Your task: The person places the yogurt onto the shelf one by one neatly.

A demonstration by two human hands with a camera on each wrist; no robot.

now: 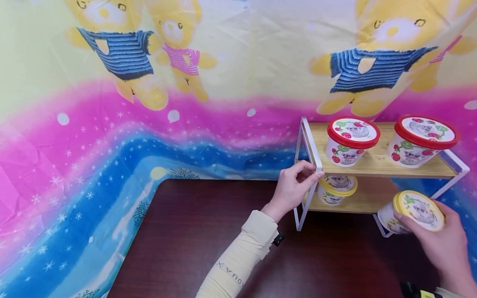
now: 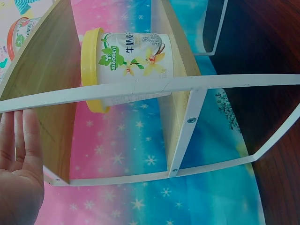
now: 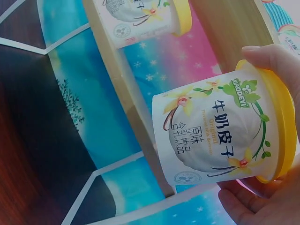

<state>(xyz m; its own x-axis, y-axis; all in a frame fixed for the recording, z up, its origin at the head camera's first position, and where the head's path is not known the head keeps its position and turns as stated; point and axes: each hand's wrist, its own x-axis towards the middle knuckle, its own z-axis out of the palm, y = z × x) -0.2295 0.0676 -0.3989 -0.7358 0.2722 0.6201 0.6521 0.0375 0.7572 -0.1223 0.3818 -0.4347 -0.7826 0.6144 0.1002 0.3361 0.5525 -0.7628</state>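
At the left end of a two-tier wooden shelf rack [image 1: 376, 161], my left hand [image 1: 290, 188] grips the white metal frame [image 1: 312, 149] near the upper board's front corner. In my right hand [image 1: 445, 238] is a white paper tub with a yellow lid [image 1: 421, 211], held around the lid and side and tilted. The right wrist view shows the vanilla-flower print on this tub [image 3: 215, 131], which is in front of the lower tier's right end. A matching yellow-lidded tub [image 1: 337, 190] stands on the lower board at the left, seen behind the frame in the left wrist view.
Two larger tubs with red lids, a left one [image 1: 352, 142] and a right one [image 1: 422, 142], stand on the upper board. The rack stands on a dark brown table [image 1: 208, 223]. Behind hangs a bear-printed cloth [image 1: 231, 128].
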